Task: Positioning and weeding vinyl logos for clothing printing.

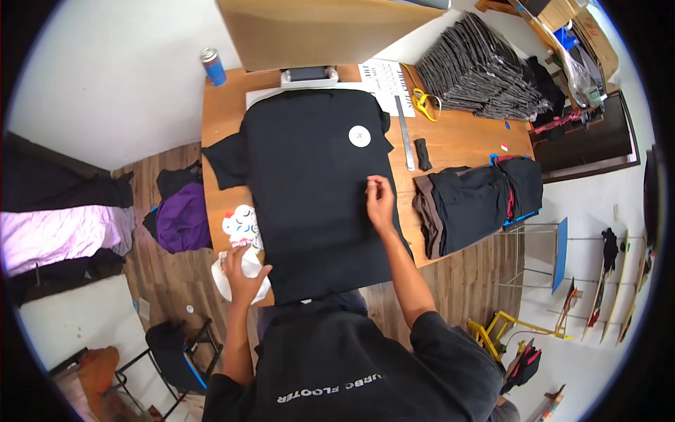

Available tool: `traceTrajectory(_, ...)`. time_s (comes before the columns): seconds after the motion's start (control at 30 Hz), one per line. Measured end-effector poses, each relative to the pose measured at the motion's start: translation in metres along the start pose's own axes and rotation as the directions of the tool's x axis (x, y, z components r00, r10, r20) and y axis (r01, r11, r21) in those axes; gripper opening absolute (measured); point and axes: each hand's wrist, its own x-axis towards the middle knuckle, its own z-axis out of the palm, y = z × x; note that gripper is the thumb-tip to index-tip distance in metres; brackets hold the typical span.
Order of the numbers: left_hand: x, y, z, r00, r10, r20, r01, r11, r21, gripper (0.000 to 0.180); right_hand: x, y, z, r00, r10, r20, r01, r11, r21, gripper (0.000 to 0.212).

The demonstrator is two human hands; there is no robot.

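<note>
A black T-shirt (316, 204) lies spread on the wooden table in front of me, its neck end toward me cannot be made out. On its upper right is a round white patch (359, 136) with a small dark mark. My right hand (380, 204) is over the shirt's right side, below the patch, fingers curled together; whether they hold anything is hidden. At the table's near left corner my left hand (242, 278) rests on a white sheet (223, 287), thumb and fingers apart. Just beyond it sit white pieces with coloured prints (242, 224).
Folded dark garments (464, 211) lie on the table's right. Behind them are a metal ruler (406, 133), a dark roll (422, 154), yellow-handled scissors (423, 102) and a tall stack of dark cloth (481, 70). A blue spray can (213, 68) stands at the far left corner.
</note>
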Motion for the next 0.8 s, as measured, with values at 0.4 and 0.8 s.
traceTrajectory(0.4, 0.112, 0.209, 0.283, 0.962, 0.017, 0.272, -0.091, 0.961, 0.261, 0.066, 0.269, 0.238, -0.226, 0.991, -0.092, -0.096, 0.015, 0.792, -0.61, 0.034)
traceTrajectory(0.8, 0.137, 0.249, 0.384, 0.952, -0.094, 0.293, -0.028, 0.922, 0.387, 0.062, 0.339, 0.303, -0.26, 0.987, 0.058, -0.149, -0.152, 0.618, -0.772, 0.051)
